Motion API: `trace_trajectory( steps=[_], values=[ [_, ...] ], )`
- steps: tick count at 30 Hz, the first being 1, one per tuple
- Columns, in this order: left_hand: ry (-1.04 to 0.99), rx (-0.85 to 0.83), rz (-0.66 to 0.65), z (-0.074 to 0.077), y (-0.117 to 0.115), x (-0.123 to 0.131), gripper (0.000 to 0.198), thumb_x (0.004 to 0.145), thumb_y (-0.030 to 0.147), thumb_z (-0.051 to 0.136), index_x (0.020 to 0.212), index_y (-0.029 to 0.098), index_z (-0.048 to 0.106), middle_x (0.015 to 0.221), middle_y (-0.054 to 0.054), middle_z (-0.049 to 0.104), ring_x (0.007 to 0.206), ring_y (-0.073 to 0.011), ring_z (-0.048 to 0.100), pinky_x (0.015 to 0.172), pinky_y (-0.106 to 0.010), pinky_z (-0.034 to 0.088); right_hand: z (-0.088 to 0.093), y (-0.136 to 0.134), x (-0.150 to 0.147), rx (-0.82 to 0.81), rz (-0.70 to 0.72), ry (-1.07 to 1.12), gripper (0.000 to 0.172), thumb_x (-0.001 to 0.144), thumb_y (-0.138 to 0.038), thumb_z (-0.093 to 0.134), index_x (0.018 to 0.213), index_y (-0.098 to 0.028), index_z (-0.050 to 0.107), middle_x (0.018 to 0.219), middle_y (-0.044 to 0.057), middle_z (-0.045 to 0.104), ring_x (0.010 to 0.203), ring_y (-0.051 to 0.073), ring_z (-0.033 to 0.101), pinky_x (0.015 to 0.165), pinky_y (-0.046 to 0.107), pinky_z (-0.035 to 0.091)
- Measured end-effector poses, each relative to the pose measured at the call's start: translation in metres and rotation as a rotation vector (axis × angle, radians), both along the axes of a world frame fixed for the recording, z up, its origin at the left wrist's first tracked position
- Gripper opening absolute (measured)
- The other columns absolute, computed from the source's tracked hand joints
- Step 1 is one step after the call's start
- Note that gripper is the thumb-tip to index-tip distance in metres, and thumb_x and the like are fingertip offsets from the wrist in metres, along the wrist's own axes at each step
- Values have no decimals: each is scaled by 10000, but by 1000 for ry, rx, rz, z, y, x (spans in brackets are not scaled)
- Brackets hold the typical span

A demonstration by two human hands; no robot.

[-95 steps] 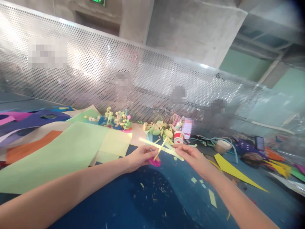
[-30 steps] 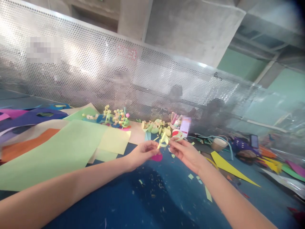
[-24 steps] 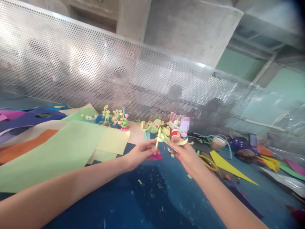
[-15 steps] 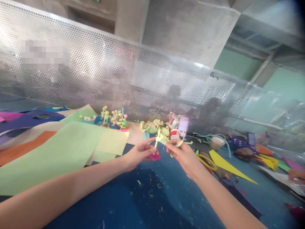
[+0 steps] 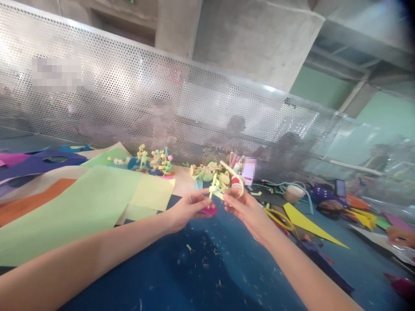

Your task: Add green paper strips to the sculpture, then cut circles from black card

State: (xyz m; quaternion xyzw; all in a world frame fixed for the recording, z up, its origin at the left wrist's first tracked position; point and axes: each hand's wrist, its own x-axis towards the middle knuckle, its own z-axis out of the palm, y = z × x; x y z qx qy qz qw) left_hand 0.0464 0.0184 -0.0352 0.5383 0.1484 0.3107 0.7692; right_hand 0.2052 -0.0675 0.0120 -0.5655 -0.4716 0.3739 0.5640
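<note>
Between the thumb and fingers of my left hand [image 5: 191,209] is a small pale yellow stick [image 5: 210,198] with a magenta round base [image 5: 210,211], slightly tilted. A pale yellow band wraps part of the stick. My right hand [image 5: 244,212] pinches a long, narrow pale yellow strip [image 5: 239,178], whose loose end curls up and back. The strip reaches toward the stick; I cannot tell whether they are joined. Behind both hands lies a pile of pale yellow and green cut pieces [image 5: 207,172], beside a red and white tub [image 5: 236,182].
Large light green sheets [image 5: 78,203] cover the left side. Small colourful figures [image 5: 155,160] stand at the back. To the right are a yellow pointed sheet [image 5: 311,225], a paper cup [image 5: 294,193] and another person's hand [image 5: 402,235]. A perforated metal screen [image 5: 129,90] runs behind the table.
The strip's loose end has swung up and now curves above my right hand. My right hand has shifted slightly left, closer to the stick; my left hand is nearly still.
</note>
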Motion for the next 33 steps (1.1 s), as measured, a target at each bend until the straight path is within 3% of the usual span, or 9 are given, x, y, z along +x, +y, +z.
trace_trajectory(
  steps=[5,11,16,21,27,30,33],
  values=[
    [-57,-41,-69,0,-4,1,294,756,285,683,1041,233,636,827,-4,642,845,-146,625,818,-346,491,-4,5,-8,71,89,-66,328,667,-384,716,889,-185,580,728,3,629,702,152,591,654,284,461],
    [-66,-53,-93,2,-7,3,277,762,302,676,1026,223,649,859,-21,642,881,-167,625,843,-362,482,-10,13,-17,181,17,-35,272,699,-375,683,805,-206,499,594,-38,592,579,156,593,634,313,474],
    [-69,-32,-91,7,-8,3,261,792,313,641,1037,222,638,809,-9,621,807,-131,604,849,-372,481,-11,17,-23,254,10,-29,223,735,-327,637,792,-227,446,569,-57,566,524,147,580,578,295,473],
    [-57,35,-15,8,-6,5,203,794,347,626,940,209,657,791,-1,627,796,-125,588,845,-327,465,-12,24,-28,289,-58,-81,217,735,-323,625,797,-233,437,544,-67,562,490,141,566,564,287,467],
    [-1,143,165,3,4,7,413,758,368,659,1139,244,561,927,-15,659,835,-134,601,763,-257,440,-16,32,-25,290,-185,-203,237,687,-347,658,794,-208,499,683,-3,621,655,176,613,649,301,480],
    [-42,201,258,0,11,8,373,723,334,697,1062,215,597,961,-22,662,859,-134,594,777,-251,428,-17,35,-25,293,-233,-249,237,674,-335,665,800,-199,517,721,7,621,710,181,610,694,303,473],
    [-85,210,263,-1,16,9,303,719,300,703,988,176,639,941,-32,668,863,-141,592,796,-260,429,-16,37,-27,300,-235,-275,222,679,-324,658,801,-190,531,718,8,614,704,176,607,693,295,471]
  ],
)
